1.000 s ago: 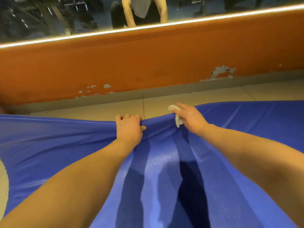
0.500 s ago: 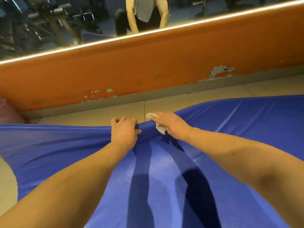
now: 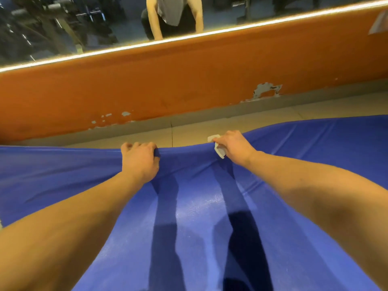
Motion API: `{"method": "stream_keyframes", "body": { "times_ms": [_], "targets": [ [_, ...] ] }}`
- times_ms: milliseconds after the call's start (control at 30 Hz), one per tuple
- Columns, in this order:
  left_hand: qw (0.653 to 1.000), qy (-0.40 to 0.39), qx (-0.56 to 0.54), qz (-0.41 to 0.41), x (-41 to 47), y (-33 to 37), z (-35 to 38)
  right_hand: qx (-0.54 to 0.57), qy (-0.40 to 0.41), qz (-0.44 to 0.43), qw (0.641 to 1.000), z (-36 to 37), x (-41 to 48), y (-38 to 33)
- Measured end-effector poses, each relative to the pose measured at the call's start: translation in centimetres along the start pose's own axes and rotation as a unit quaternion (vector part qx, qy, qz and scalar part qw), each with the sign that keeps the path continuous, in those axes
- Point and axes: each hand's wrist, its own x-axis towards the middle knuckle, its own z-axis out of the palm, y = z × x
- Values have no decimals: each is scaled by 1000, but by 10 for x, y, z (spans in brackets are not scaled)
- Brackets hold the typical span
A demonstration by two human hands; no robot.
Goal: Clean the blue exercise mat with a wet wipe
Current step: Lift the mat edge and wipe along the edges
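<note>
My left hand [image 3: 139,159] gripped the far edge of the blue exercise mat [image 3: 199,217], fingers curled over it; the mat lay on the floor [image 3: 189,133]. My right hand [image 3: 233,147] clamped its fingers on the wet wipe [image 3: 218,151] against that same edge.

one blue mat [image 3: 199,223], one wet wipe [image 3: 218,152], two hands: left hand [image 3: 140,160], right hand [image 3: 233,147]

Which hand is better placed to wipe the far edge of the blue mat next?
Probably the right hand: it pinches the crumpled white wet wipe at the far edge of the blue exercise mat. The left hand only grips that edge and holds no wipe.
</note>
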Motion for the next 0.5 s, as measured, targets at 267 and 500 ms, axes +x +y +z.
{"method": "stream_keyframes", "body": {
  "times_ms": [267,500],
  "targets": [
    [985,-66,-55,151,22,65,10,-46,31,26,998,-9,-18,-59],
    [988,-25,-29,151,19,83,-1,-16,7,-8,1000,-16,-22,-73]
  ]
}}
